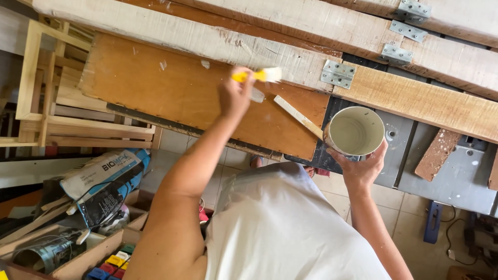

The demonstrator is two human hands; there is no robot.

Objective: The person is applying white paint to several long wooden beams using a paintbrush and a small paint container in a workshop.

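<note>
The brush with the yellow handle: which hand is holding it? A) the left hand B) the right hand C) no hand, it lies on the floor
A: the left hand grips the brush against the pale plank, while the right hand holds the round can.

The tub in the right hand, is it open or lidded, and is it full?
Open: the tub, steadied by the right hand, has no lid. Pale paint coats its inside; how deep the paint lies, I cannot tell.
</note>
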